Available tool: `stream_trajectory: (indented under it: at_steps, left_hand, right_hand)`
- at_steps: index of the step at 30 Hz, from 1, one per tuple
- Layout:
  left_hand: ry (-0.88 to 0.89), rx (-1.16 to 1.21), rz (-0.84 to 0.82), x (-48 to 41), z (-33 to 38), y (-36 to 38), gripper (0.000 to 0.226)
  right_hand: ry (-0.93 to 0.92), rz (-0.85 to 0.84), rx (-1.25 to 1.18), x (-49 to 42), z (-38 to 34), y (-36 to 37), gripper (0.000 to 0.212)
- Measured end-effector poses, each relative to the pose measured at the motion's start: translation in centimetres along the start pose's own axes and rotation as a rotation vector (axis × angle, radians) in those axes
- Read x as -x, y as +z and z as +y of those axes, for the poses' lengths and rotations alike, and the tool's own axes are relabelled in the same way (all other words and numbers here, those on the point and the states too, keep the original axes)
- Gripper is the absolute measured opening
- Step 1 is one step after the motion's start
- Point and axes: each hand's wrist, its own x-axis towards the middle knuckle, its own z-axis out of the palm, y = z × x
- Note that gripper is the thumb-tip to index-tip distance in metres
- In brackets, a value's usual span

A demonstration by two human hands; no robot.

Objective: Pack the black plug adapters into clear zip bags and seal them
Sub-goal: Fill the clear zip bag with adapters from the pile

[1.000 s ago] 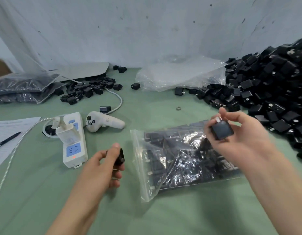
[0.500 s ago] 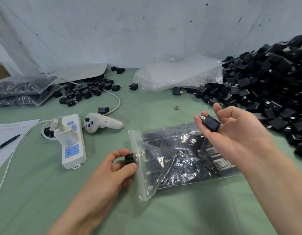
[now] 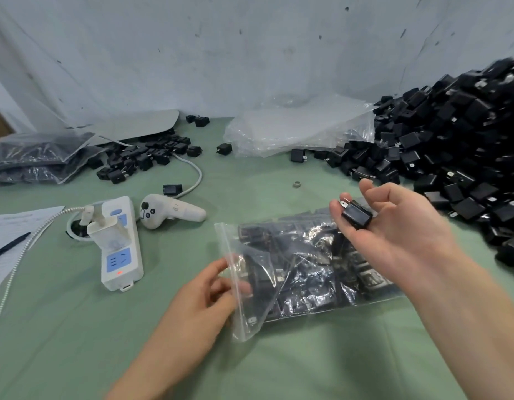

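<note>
The left hand (image 3: 205,295) is pinching the open mouth of the clear zip bag (image 3: 305,272), which is lying crammed with adapters. The grip of the right hand (image 3: 394,238) is curling loosely round one black plug adapter (image 3: 357,217).

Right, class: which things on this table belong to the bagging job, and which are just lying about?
Job: half-filled zip bag, held adapter, adapter pile, empty bags, filled bags.
Lying about: power strip, white controller, paper, pen, small ring.
</note>
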Motion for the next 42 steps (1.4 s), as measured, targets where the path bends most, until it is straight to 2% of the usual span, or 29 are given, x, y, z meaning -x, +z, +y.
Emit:
stream_trajectory:
  at_steps: [3,5,9,13,18,21,23,25,27,29,31,33,35,36,37,40,42]
  left_hand:
    - [-0.159,0.331,0.022,-0.1,0.2,-1.0,0.039]
    - [-0.187,0.429,-0.011,0.1,0.4,-0.7,0.035]
    - [-0.138,0.403,-0.050,0.0,0.5,0.1,0.031]
    - [-0.123,0.407,-0.047,-0.2,0.4,-0.4,0.053]
    - [-0.100,0.214,-0.147,0.0,0.9,1.1,0.034]
    - [-0.106,0.272,-0.123,-0.5,0.8,0.3,0.024]
    - [-0.141,0.339,-0.103,-0.6,0.9,0.2,0.031]
    - [-0.156,0.385,-0.139,-0.4,1.0,1.1,0.043]
    - [-0.156,0.326,-0.151,-0.1,1.1,2.0,0.052]
    - [-0.153,0.247,-0.125,-0.1,1.5,2.1,0.037]
    - [-0.112,0.227,-0.008,-0.6,1.6,1.4,0.022]
    - [-0.084,0.306,0.261,-1.4,1.2,0.2,0.020]
    - [-0.013,0.422,0.490,-1.6,1.3,-0.5,0.016]
    - [0.028,0.455,0.523,-1.6,1.7,-0.5,0.016]
    - [0.067,0.481,0.496,-1.6,2.0,-0.3,0.016]
    - [0.131,0.551,0.183,-1.2,3.2,1.1,0.020]
    - [0.149,0.517,0.059,-1.0,3.5,1.9,0.029]
  right_hand:
    - [-0.012,-0.011,0.000,0.2,-0.2,0.1,0.023]
    - [-0.027,-0.015,0.002,0.3,-0.3,0.2,0.029]
    - [-0.053,-0.012,0.024,0.3,-0.2,0.4,0.040]
    - [-0.071,-0.003,0.051,0.3,-0.1,0.4,0.045]
    - [-0.078,-0.014,0.050,0.0,0.1,0.3,0.034]
    - [-0.102,-0.049,0.068,0.0,0.2,0.2,0.029]
    - [-0.167,-0.084,0.190,0.1,0.4,0.0,0.027]
    - [-0.285,-0.118,0.423,0.2,0.9,-0.1,0.027]
    - [-0.407,-0.131,0.665,0.3,1.7,-0.1,0.026]
    - [-0.495,-0.156,0.878,0.6,2.5,0.0,0.022]
    - [-0.544,-0.207,1.055,0.8,3.0,-0.1,0.021]
    - [-0.562,-0.276,1.186,0.9,3.4,-0.2,0.023]
    - [-0.542,-0.361,1.224,0.9,4.0,-0.2,0.030]
    - [-0.537,-0.404,1.233,0.9,4.4,-0.2,0.034]
    - [-0.548,-0.448,1.255,1.0,4.7,-0.1,0.037]
    - [-0.611,-0.581,1.370,1.2,5.8,0.0,0.046]
    - [-0.626,-0.642,1.416,1.2,6.1,0.1,0.045]
